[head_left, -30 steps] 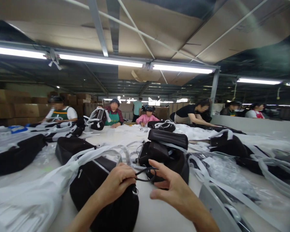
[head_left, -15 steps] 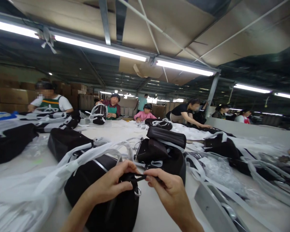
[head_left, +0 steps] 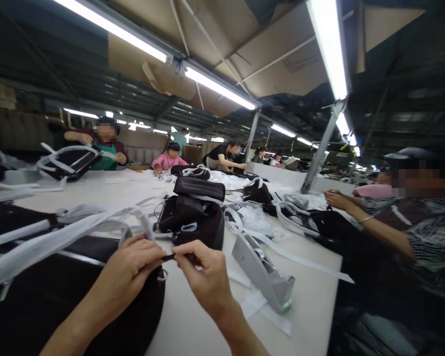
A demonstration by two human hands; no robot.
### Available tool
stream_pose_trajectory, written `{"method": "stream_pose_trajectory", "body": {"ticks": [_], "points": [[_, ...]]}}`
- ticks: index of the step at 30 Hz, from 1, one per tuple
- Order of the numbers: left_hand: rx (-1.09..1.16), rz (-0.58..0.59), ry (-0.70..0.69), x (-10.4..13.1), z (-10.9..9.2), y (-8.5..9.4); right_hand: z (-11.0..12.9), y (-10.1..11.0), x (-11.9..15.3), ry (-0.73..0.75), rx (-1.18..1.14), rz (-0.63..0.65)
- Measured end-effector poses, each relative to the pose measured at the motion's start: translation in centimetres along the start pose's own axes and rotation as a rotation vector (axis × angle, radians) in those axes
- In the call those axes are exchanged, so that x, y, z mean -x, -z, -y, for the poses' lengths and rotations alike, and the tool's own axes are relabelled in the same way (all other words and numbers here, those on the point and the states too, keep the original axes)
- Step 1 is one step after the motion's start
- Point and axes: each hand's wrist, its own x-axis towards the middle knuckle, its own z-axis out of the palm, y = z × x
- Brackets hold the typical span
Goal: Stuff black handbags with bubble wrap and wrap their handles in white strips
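A large black bag (head_left: 77, 296) lies on the white table at the lower left, its handles wrapped in white material (head_left: 70, 232). Above the bag's right end, my left hand (head_left: 133, 264) is closed on a thin black strap (head_left: 168, 257). The fingertips of my right hand (head_left: 203, 269) pinch the same strap from the right, over the table. Just below the strap, a metal ring (head_left: 162, 275) hangs at the bag's edge.
A grey tape dispenser (head_left: 261, 272) stands right of my right hand. Stacked black bags (head_left: 198, 207) lie beyond my hands, near clear plastic (head_left: 254, 220). A person (head_left: 411, 212) works close at the right; other people are across the table (head_left: 311, 296).
The view has swung to the right, bringing a nearby person and the table's right edge into sight. Both my hands still grip the strap, my left fingers now folded more closely over it.
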Motion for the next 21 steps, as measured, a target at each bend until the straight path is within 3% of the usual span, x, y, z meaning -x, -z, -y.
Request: {"method": "stream_pose_trajectory", "body": {"ticks": [3,6,10,15,21], "points": [[-0.018,0.02,0.038,-0.1,-0.2,-0.1,-0.4,3.9,0.6,-0.212,0.052,0.184],[-0.019,0.013,0.065,-0.2,0.0,-0.3,-1.8,9.3,2.3,-0.354,0.489,0.434],[-0.007,0.011,0.089,-0.2,0.3,-0.6,-4.5,13.8,6.4,-0.483,0.75,0.579],[-0.007,0.032,0.088,-0.3,0.2,-0.6,-7.7,13.9,9.9,-0.542,0.87,0.757],[0.005,0.051,0.104,-0.2,-0.2,-0.5,-10.1,13.4,8.1,-0.575,0.927,0.833]]}}
